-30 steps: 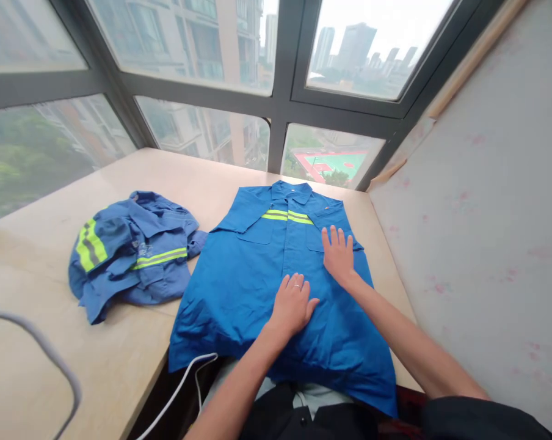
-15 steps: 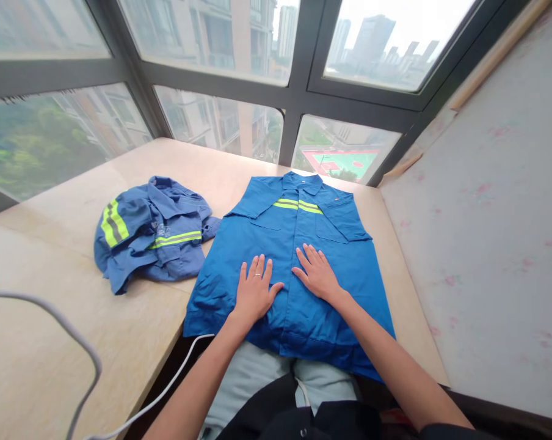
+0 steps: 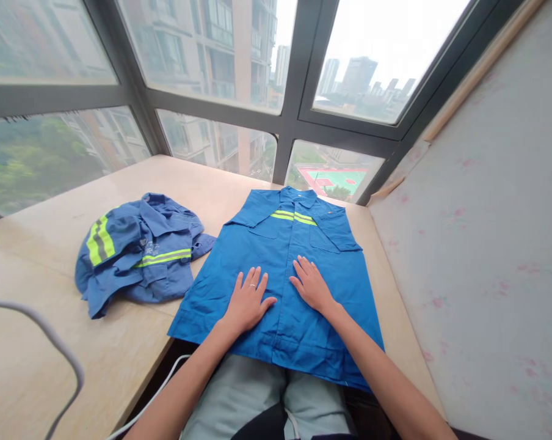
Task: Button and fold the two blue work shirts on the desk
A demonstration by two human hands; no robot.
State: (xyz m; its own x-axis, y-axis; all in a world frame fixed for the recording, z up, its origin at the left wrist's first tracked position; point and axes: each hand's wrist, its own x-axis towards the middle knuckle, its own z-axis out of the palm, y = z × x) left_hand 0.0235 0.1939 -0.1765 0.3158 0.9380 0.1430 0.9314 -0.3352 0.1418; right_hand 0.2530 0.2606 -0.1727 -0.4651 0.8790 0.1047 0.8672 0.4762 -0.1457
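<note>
A blue work jacket (image 3: 257, 256) with yellow-green reflective stripes lies spread front side up, its collar toward the window. Its lower hem hangs over the near edge, above my legs. My left hand (image 3: 248, 298) rests flat on the left front panel, fingers spread, a ring on one finger. On the other side of the front placket, my right hand (image 3: 311, 282) also lies flat with fingers stretched out. Neither hand grips the cloth. A second, crumpled blue jacket (image 3: 161, 284) with similar stripes sits to the left, close to the spread one.
The pale tabletop (image 3: 38, 244) reaches back to the grey window frame (image 3: 221, 113). A papered wall (image 3: 477, 256) borders the right side. A thick grey cable (image 3: 60, 345) curves over the left front, and a white cable (image 3: 159, 391) runs below the table edge.
The view has tilted up and shifted a little. Both hands stay flat on the jacket in nearly the same places, and the cloth near the lower left looks flatter.
</note>
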